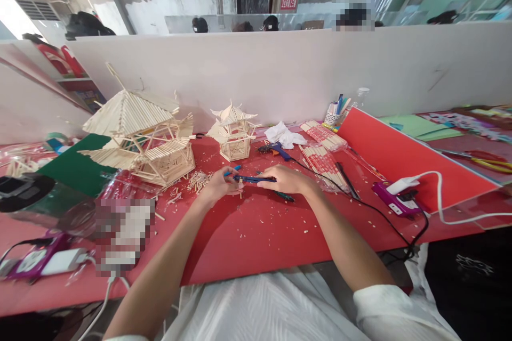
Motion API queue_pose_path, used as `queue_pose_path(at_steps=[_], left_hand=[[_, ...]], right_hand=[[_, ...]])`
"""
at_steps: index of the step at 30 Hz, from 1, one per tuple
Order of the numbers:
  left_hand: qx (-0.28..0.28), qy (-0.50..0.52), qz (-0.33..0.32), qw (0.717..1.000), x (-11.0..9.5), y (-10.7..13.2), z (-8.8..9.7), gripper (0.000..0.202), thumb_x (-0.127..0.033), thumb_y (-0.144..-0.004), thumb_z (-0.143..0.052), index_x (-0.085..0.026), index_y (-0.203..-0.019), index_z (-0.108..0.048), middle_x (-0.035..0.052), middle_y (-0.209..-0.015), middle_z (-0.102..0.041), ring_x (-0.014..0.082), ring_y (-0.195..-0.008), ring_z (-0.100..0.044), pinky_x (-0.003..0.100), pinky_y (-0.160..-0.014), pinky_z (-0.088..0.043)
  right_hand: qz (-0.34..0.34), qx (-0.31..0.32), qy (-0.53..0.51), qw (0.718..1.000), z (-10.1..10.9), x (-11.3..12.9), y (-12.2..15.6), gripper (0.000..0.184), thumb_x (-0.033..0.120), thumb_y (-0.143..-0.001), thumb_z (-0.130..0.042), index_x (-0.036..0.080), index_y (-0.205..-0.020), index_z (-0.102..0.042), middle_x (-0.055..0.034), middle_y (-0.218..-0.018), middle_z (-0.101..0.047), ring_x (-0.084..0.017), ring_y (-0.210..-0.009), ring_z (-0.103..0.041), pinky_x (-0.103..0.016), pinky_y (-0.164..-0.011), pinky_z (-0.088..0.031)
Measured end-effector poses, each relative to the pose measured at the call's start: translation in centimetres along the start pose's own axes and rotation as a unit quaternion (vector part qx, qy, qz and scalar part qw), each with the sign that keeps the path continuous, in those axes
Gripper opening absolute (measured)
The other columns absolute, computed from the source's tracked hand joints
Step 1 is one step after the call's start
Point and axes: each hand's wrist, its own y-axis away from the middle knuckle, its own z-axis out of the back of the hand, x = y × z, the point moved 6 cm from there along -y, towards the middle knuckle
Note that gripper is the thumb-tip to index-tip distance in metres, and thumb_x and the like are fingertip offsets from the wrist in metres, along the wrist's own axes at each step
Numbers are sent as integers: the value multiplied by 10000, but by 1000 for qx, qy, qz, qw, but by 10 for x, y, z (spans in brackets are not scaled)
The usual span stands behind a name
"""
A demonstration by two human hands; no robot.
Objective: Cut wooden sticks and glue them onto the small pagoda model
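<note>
My right hand (286, 179) is closed on a blue-handled cutter (252, 178) that points left over the red table (256, 234). My left hand (221, 185) pinches a small wooden stick piece (240, 188) right at the cutter's jaws. Wood chips lie scattered around both hands. Just behind them stands a small stick pavilion model (234, 133), and a larger stick pavilion (140, 136) stands to the left.
A glue gun (276, 150) and crumpled tissue (285, 135) lie behind my right hand. Bundles of chopsticks (324, 157) are to the right, with a purple power strip (394, 200) and cables. A white partition wall (280, 72) backs the table. Other people sit beyond it.
</note>
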Motion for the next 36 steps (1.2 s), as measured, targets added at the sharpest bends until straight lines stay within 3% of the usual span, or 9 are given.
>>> queue_pose_path(at_steps=[9,19,36], left_hand=[[-2,1,-13,1000,-1,0,0,588,-201,-590,-942,-187,-1023,-544,-61,-660,-646,162,-649,-723,351,-746,-646],[-19,-7,-36,999,-3,-3,2,619,-184,-531,-960,-180,-987,-541,-75,-639,-624,137,-573,-687,295,-626,-625],[-22,1,-43,999,-6,-1,5,629,-202,-539,-955,-174,-1006,-535,-39,-627,-682,183,-633,-722,365,-710,-634]], right_hand=[[16,-15,34,999,2,8,1,417,498,-1008,-503,230,-1202,-757,-89,-1140,-775,-248,-1001,-706,-290,-803,-450],[-17,-18,135,990,-6,7,-5,489,551,-1045,-406,192,-1004,-735,-115,-962,-778,-244,-864,-697,-281,-669,-340],[-29,-1,121,992,-1,15,-1,479,528,-1053,-377,217,-1097,-739,-109,-1096,-775,-267,-972,-704,-293,-730,-390]])
